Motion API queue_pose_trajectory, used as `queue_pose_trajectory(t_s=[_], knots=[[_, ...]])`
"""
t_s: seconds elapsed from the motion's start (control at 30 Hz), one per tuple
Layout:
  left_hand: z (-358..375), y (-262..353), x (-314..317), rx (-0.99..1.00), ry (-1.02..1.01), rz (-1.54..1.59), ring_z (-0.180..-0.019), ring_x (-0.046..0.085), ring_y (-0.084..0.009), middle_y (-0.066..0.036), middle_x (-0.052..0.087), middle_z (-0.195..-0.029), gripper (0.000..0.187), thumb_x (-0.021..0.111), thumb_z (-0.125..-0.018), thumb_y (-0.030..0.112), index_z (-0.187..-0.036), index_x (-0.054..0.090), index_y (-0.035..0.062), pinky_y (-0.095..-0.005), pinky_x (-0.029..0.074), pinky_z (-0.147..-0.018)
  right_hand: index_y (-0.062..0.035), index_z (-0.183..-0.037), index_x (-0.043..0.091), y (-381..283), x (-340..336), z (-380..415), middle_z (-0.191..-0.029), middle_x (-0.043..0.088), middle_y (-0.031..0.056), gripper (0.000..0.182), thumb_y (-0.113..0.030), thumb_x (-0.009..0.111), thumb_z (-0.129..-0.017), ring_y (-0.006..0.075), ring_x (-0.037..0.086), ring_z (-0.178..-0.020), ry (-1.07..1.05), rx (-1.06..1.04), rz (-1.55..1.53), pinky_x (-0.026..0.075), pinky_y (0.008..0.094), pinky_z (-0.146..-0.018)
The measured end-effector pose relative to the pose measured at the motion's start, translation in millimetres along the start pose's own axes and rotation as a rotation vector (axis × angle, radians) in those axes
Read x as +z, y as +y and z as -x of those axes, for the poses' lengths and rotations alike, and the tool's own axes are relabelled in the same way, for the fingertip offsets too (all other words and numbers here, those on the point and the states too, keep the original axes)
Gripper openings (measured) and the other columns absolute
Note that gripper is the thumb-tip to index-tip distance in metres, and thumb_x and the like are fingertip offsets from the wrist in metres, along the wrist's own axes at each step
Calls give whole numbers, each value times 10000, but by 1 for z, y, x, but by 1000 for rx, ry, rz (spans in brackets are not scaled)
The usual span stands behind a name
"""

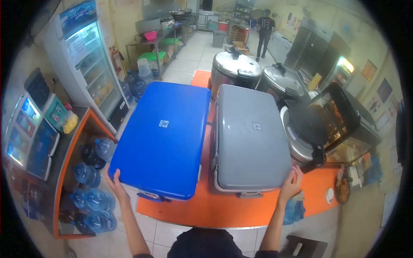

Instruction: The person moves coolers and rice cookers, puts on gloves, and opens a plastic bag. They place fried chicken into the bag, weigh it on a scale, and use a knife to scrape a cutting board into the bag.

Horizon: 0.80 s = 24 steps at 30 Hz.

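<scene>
A large cooler box with a blue lid rests on the orange table, its lid closed. Beside it, across a narrow gap, is a cooler box with a grey lid, also closed. My left hand grips the near left corner of the blue one, thumb against the lid's edge. At the near right corner of the grey one, my right hand has its fingers curled round the edge. Latches show on the near sides of both boxes.
Large steel cookers stand behind and right on the orange table. A glass-doored oven is at the right. Water bottles fill the floor at left, near a display fridge. A person stands far back.
</scene>
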State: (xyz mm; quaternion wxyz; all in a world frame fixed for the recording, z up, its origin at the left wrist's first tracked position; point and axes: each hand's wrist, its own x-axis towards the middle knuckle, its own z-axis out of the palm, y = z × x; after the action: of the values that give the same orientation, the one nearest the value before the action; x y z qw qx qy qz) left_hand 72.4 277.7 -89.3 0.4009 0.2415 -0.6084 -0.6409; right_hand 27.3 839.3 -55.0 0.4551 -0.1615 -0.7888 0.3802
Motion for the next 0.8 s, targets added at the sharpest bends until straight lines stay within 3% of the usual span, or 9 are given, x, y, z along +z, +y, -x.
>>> queue_pose_trajectory(t_s=[0.1,0.13,0.23,0.27,0.33,0.4,0.5,0.6,0.8], knots=[[-30,17,-3,46,-265,-5,-1313,452,-252,-156,520,-1388,475,569,-911,141,-1361,512,3,-358,291,-1126,18,-1105,600,-69,-18,47,-1163,609,153,192,-92,530,-963,297,564,-1121,176,-228,15,435,399,-978],[-37,22,-4,57,-337,22,-1325,451,-254,-165,530,-1394,460,557,-910,129,-1349,537,-6,-355,281,-1135,13,-1124,574,-91,-15,77,-1120,613,146,208,-81,542,-941,306,572,-1086,138,-245,-79,429,423,-985],[-51,5,-8,241,-424,-104,-1334,464,-260,-172,553,-1390,406,520,-917,127,-1283,605,-28,-350,269,-1148,-85,-1107,668,-166,4,147,-1184,618,125,304,-125,666,-806,314,571,-1150,-460,-408,-316,420,458,-1010],[-49,3,-6,233,-392,-61,-1307,493,-265,-161,583,-1360,364,512,-915,156,-1178,667,-43,-361,274,-1147,-133,-1146,677,-192,20,166,-1208,609,108,367,-123,684,-779,313,557,-1169,-550,-415,-305,405,463,-1019],[-54,-6,-8,320,-449,-6,-1291,508,-265,-160,593,-1346,374,518,-904,165,-1186,666,-31,-367,293,-1136,-151,-1164,678,-211,64,201,-1241,595,100,389,-138,692,-775,305,547,-1180,-485,-482,-219,394,471,-1019],[-49,12,-9,447,-538,-175,-1304,491,-277,-182,572,-1366,350,549,-892,196,-1158,693,18,-377,305,-1123,-133,-1101,712,-217,98,217,-1211,619,91,315,-126,658,-791,301,561,-1162,-361,-500,-169,405,487,-998],[-61,-9,-15,510,-598,-40,-1369,431,-312,-191,524,-1420,380,604,-906,350,-1089,726,41,-425,272,-1151,-111,-968,758,-190,133,238,-1099,676,86,233,-83,593,-805,307,602,-1110,-203,-573,-199,414,518,-1022],[-61,-11,-12,510,-590,31,-1377,420,-367,-216,530,-1403,335,578,-901,268,-1063,725,15,-448,291,-1146,-69,-934,766,-192,132,241,-1033,702,103,260,-38,534,-822,310,635,-1066,-193,-571,-136,420,553,-1043],[-70,-9,-14,531,-603,56,-1389,404,-377,-203,558,-1371,269,557,-886,176,-1018,736,26,-459,303,-1145,-24,-968,758,-196,135,248,-1046,699,138,325,6,463,-833,330,628,-1080,-167,-574,-112,420,564,-1051]])
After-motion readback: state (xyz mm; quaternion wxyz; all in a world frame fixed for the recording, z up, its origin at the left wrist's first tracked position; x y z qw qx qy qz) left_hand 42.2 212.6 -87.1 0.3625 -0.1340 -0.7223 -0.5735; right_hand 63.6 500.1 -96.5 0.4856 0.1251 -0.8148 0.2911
